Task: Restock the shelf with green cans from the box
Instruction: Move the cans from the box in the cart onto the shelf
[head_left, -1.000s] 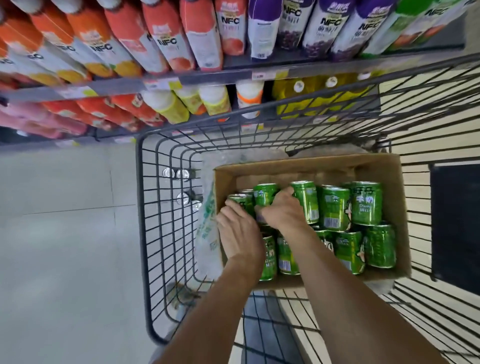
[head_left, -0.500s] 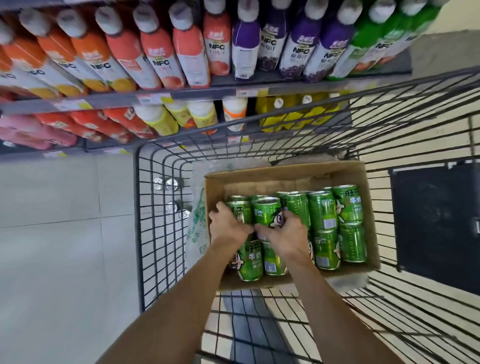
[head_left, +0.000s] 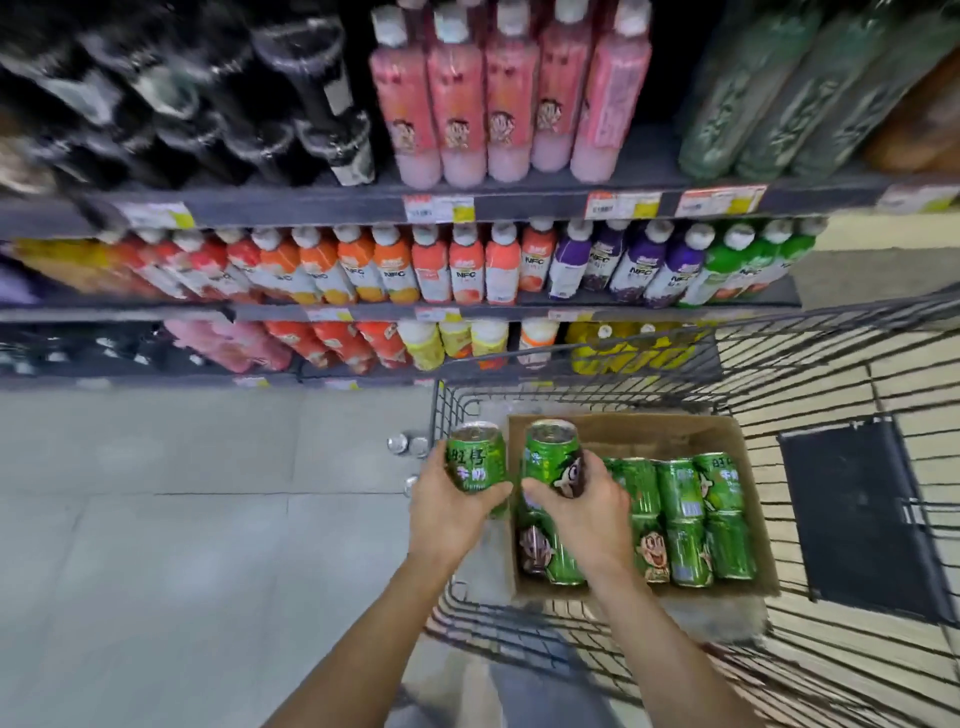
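My left hand (head_left: 449, 512) grips one green can (head_left: 475, 454) upright, lifted above the left rim of the cart. My right hand (head_left: 584, 506) holds a second green can (head_left: 550, 457) upright over the left part of the cardboard box (head_left: 675, 431). Several more green cans (head_left: 683, 525) lie on their sides in the box, filling its middle and right. The shelf (head_left: 363, 205) stands ahead, its rows packed with bottles.
The box sits in a black wire cart (head_left: 831, 364) at the right. Shelf rows hold orange, red, purple and green juice bottles (head_left: 467, 265), pink bottles (head_left: 509, 93) above, dark bottles at top left. Grey tiled floor (head_left: 182, 519) lies to the left.
Both hands closed around cans in the box and lifted one each out of it. The view tilted up, showing more shelf rows.
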